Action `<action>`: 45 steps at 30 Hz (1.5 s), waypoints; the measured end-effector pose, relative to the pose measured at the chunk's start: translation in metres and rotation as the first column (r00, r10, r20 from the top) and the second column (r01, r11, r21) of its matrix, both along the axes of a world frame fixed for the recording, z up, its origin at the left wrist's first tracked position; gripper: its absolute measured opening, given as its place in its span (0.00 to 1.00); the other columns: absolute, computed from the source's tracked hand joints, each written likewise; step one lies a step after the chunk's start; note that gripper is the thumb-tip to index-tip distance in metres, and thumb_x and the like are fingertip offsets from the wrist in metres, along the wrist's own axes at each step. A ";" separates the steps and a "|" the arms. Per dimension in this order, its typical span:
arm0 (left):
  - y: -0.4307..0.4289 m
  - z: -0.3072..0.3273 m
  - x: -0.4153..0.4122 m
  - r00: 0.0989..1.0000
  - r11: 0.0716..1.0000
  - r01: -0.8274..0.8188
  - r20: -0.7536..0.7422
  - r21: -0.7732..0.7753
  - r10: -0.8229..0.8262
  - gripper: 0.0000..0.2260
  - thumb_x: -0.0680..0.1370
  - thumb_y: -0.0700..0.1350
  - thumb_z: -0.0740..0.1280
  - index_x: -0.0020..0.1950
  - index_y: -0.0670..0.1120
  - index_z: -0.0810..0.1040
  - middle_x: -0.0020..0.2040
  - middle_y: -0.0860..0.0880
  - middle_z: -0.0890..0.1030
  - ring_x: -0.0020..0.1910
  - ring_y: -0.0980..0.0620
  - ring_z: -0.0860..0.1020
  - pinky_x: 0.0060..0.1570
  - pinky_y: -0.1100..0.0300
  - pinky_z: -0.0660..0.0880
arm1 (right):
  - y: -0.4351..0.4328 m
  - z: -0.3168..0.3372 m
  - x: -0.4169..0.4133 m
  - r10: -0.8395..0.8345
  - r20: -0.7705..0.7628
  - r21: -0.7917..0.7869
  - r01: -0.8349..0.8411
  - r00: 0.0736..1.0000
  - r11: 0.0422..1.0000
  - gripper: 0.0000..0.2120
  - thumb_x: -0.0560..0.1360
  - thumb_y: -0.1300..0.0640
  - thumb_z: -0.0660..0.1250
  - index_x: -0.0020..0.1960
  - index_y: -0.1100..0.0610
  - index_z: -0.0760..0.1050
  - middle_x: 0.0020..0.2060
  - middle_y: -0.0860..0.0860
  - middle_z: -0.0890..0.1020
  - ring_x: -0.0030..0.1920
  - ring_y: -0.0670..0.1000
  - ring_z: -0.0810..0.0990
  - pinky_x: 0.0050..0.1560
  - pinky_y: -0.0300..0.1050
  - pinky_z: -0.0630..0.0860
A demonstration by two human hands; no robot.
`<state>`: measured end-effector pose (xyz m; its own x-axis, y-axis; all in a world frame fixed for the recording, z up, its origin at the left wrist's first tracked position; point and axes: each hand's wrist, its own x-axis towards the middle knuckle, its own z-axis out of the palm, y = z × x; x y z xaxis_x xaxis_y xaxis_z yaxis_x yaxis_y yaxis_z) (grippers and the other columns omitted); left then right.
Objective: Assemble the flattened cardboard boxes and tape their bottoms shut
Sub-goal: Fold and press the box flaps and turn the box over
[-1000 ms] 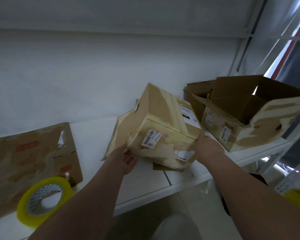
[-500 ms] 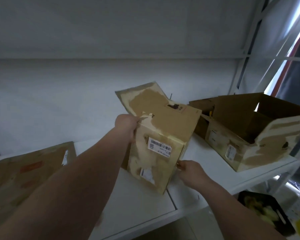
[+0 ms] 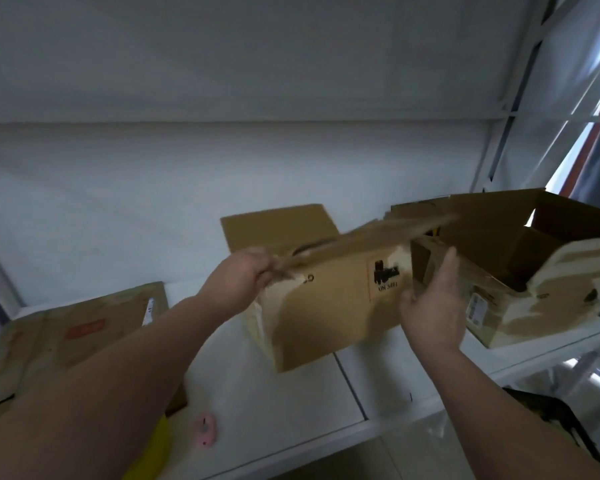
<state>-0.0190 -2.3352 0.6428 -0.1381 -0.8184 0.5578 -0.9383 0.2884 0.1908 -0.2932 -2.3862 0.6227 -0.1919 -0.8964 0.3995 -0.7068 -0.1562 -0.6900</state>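
A small cardboard box point(image 3: 329, 306) with old tape marks and a "UN 3481" label hangs above the white table point(image 3: 291, 403), open side up, its flaps blurred by motion. My left hand point(image 3: 243, 278) grips the near top flap at the box's left corner. My right hand point(image 3: 433, 303) is at the box's right side, fingers straight and spread; whether it touches the box is unclear. A flattened cardboard box point(image 3: 73, 337) lies on the table at the left. A yellow tape roll point(image 3: 153, 448) peeks out beside my left forearm at the bottom edge.
A larger open cardboard box point(image 3: 520, 271) stands on the table at the right, close behind my right hand. A small pink object point(image 3: 205, 431) lies near the table's front edge. A white wall runs behind; shelf posts rise at the right.
The box has been turned over from its taped bottom up to its open side up. My left hand moved to the top flap; my right hand let go and opened beside it.
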 end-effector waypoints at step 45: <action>-0.146 -0.049 -0.056 0.846 0.816 -0.445 -0.125 0.368 0.518 0.15 0.81 0.39 0.60 0.67 0.46 0.76 0.61 0.46 0.79 0.60 0.46 0.76 0.60 0.56 0.72 | -0.137 -0.040 -0.046 0.057 -0.082 0.188 -0.041 0.995 0.981 0.36 0.75 0.60 0.66 0.77 0.51 0.50 0.71 0.59 0.65 0.71 0.60 0.62 0.56 0.51 0.69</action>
